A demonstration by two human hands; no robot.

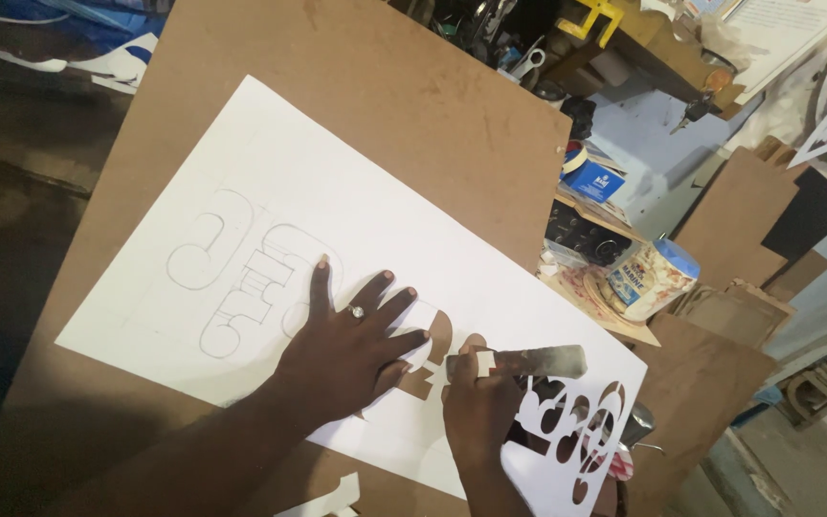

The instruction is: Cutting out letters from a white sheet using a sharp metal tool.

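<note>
1. Left hand [346, 349] – fingers spread, pressed flat on the white sheet [270, 201] lying on the brown board [385, 86].
2. Right hand [479, 402] – closed around a metal blade [528, 362] at the cut-out shapes.
3. Cylindrical white-and-blue tin [658, 278] lies right of the board.

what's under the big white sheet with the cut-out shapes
A brown board lies under the white sheet, showing through the cut-outs. The left hand presses the sheet; the board beneath is otherwise covered.

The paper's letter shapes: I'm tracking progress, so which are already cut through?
The shapes at the paper's lower right end, beside the right hand, are cut open; the outlines past the left hand are only pencilled.
</note>
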